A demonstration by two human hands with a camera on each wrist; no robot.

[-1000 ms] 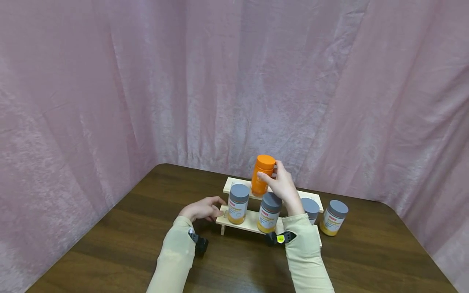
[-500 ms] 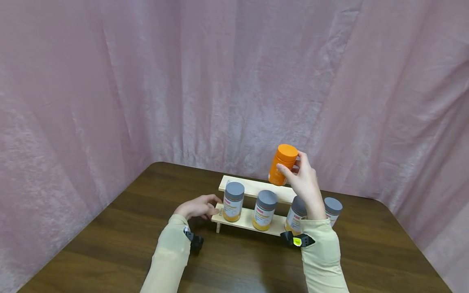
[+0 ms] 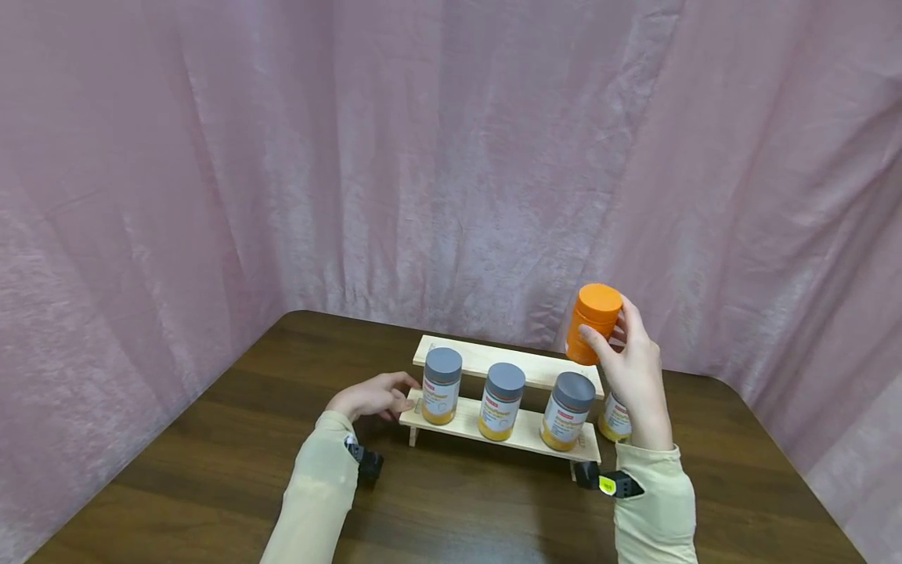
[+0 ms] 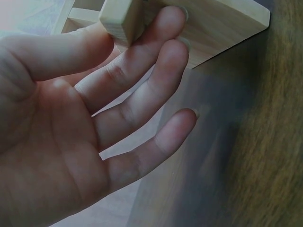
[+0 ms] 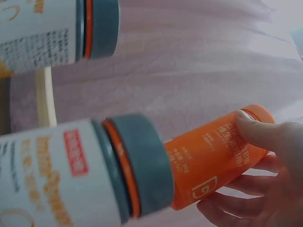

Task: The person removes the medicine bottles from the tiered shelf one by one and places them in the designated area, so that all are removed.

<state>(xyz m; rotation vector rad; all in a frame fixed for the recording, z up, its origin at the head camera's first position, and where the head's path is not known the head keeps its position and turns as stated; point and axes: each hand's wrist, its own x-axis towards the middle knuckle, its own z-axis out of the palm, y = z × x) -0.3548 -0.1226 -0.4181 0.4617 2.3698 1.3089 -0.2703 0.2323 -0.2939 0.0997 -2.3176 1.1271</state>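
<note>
My right hand (image 3: 634,368) grips an orange bottle (image 3: 594,323) with an orange lid, thumb on the near side and fingers round the far side. The bottle is tilted and held above the right end of a two-step wooden rack (image 3: 465,423). In the right wrist view white lettering shows on the orange bottle (image 5: 213,156). At the rack's left end, my left hand (image 3: 373,397) pinches the end of the lower board (image 4: 120,21) between thumb and fingers. Three grey-lidded jars (image 3: 440,388) stand upright in a row on the lower step.
Another grey-lidded jar (image 3: 615,417) stands on the brown table (image 3: 451,509) right of the rack, partly behind my right hand. The upper step (image 3: 493,360) carries nothing. Pink curtains (image 3: 423,157) hang close behind and along the sides of the table.
My right hand has lifted the orange bottle from the upper step and carried it rightward, past the rack's middle. The left hand keeps its place on the rack; the head view has shifted slightly.
</note>
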